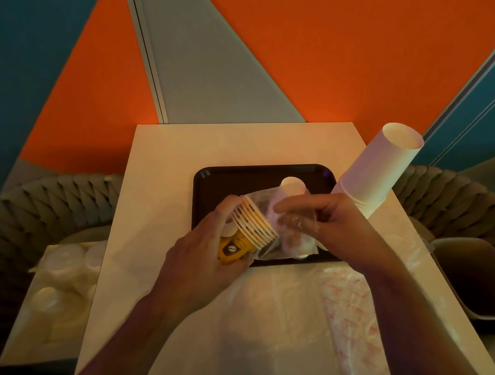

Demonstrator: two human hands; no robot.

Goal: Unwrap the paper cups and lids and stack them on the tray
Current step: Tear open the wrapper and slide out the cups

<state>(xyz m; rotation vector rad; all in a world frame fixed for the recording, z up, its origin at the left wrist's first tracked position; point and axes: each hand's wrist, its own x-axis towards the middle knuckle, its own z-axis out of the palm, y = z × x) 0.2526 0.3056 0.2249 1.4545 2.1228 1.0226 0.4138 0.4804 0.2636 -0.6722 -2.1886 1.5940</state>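
The left hand [198, 253] grips yellow cups [253, 226] above the tray [208, 182]. The right hand [330, 221] pinches their wrapper [283, 243]. Bagged lids [61, 282] left of the tray wait.

- Two bare forearms are seen entering from the bottom edge; no sleeve is visible on either up to the frame edge.
- Left hand [198, 256]: bare, no glove, ring, watch or band made out on the visible side.
- Right hand [339, 225]: bare, no glove, ring or wristband seen.
- Fingernails: too blurred and dim to be made out.
- Rest of the body is out of frame.
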